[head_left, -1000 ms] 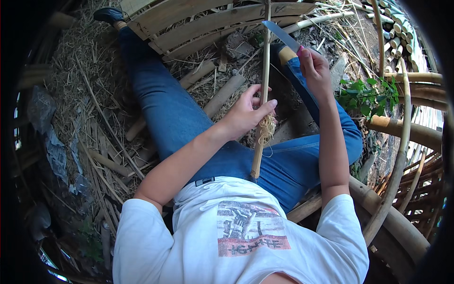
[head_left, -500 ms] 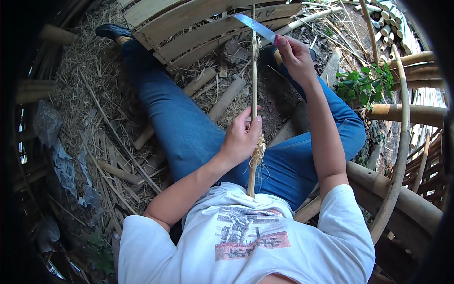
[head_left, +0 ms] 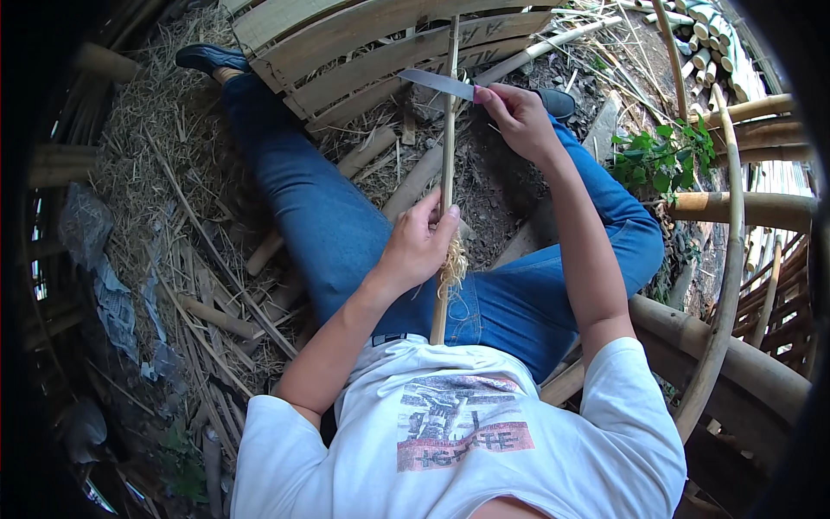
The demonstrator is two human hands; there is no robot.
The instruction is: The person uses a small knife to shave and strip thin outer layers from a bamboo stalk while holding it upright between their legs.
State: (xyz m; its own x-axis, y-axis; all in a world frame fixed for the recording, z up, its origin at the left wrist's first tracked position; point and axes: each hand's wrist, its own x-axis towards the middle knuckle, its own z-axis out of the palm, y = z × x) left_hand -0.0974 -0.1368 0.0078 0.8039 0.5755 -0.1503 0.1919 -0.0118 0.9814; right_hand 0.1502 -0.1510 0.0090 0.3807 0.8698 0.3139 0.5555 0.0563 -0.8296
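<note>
A long, pale bamboo strip (head_left: pixel 449 143) runs from my waist away between my legs toward a slatted wooden crate. Closed around its middle is my left hand (head_left: pixel 420 235), with the thumb on the right side of the strip. Curly shavings (head_left: pixel 454 262) cling to the strip just below that hand. Farther out, my right hand (head_left: pixel 517 117) grips a knife (head_left: pixel 439 83) by its pink handle, which the fingers mostly cover. Its blade points left and lies across the strip; I cannot tell whether the edge touches it.
The slatted wooden crate (head_left: pixel 346 52) stands at the far end. Straw (head_left: pixel 164 164) and loose bamboo pieces (head_left: pixel 415 182) cover the ground around my legs. On the right are a leafy plant (head_left: pixel 666 160), bamboo rails (head_left: pixel 735 208) and a stack of bamboo poles (head_left: pixel 713 43).
The knife and my right hand have come lower and slightly left, nearer to me. My left hand and the strip have shifted left, and the shavings below that hand have moved up.
</note>
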